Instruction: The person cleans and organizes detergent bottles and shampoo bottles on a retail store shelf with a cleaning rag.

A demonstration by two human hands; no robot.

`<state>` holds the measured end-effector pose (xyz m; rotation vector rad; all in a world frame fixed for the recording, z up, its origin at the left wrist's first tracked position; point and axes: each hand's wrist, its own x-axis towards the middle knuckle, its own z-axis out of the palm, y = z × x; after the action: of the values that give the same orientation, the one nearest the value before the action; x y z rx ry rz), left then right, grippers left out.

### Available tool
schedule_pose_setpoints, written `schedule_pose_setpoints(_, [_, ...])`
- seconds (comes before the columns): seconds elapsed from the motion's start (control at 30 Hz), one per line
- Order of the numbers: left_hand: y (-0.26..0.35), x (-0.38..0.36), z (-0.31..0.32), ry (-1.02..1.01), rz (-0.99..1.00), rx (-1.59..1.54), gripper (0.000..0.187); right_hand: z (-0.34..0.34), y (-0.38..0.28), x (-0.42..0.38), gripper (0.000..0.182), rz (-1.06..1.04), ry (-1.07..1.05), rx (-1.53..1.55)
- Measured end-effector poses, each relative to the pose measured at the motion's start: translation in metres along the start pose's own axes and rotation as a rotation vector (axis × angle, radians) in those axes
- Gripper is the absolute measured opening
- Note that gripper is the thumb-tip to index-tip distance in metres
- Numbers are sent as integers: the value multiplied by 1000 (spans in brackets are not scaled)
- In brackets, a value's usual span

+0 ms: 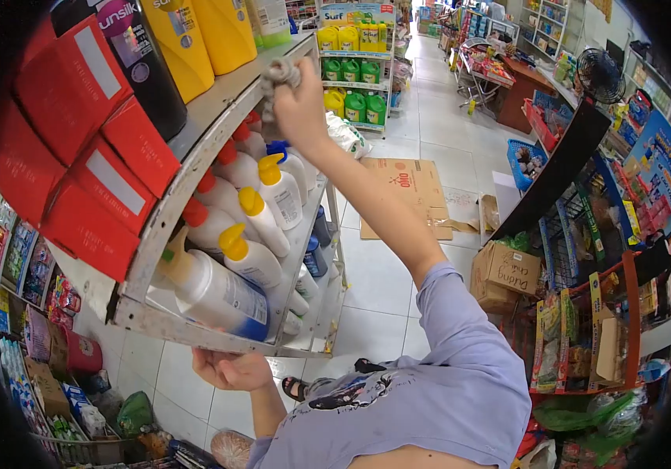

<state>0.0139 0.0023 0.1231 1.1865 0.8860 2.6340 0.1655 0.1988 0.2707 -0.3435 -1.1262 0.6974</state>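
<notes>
My right hand [302, 105] is closed around a crumpled grey cloth [279, 78], pressed against the edge of the metal shelf's top board [218, 117]. My left hand [232, 370] is palm up with loosely bent fingers, right under the front edge of the lower board. On that board stand white pump bottles with yellow caps [279, 191], others with red caps, and a large white-and-blue bottle [222, 285]. Up on the top board are red boxes [77, 148], a black shampoo bottle [144, 66] and yellow bottles [177, 47].
Flattened cardboard [402, 195] lies on the tiled floor behind the shelf. Cardboard boxes [507, 273] and wire racks of packaged goods [586, 336] stand to my right. A rack of detergent jugs [355, 70] is ahead. Goods and a pink bin [84, 352] crowd the lower left.
</notes>
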Motion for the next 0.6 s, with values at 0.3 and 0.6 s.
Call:
schedule_pose_setpoints(0.3, [0,2,0,24,-46,-43,43,31,-46,-53,27,-438,-192,-736])
schedule_pose_setpoints(0.6, [0,-3,-2,29,-103,-51,41,56,-71,-80,30,-572,-293,-720])
